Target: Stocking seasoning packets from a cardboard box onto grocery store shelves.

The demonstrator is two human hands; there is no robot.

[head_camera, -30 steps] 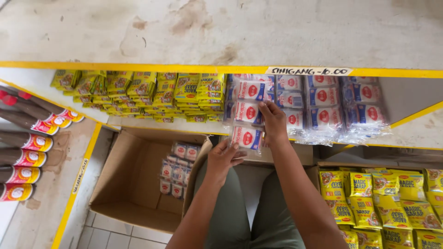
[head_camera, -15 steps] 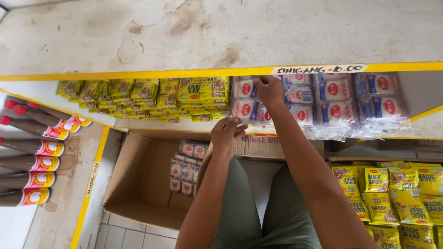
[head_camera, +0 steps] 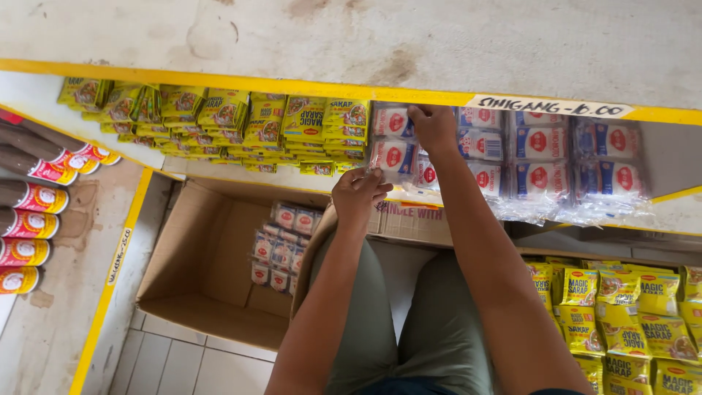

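My right hand (head_camera: 434, 129) reaches under the yellow-edged shelf lip and presses on a clear-wrapped pack of white sachets with red ovals (head_camera: 395, 153) at the left end of a row of such packs (head_camera: 541, 157). My left hand (head_camera: 358, 197) grips the lower front edge of that same pack. Both forearms stretch up from the bottom of the view over my green-trousered legs.
Yellow-green seasoning sachets (head_camera: 219, 121) fill the shelf to the left. An open cardboard box (head_camera: 212, 256) on the tiled floor holds one more wrapped pack (head_camera: 281, 245). Brown bottles with red-yellow labels (head_camera: 29, 219) lie at far left. More yellow sachets (head_camera: 621, 314) sit lower right.
The pack has gone from below the shelf edge up and into the row on the shelf. Both hands rose with it, and the camera moved closer.
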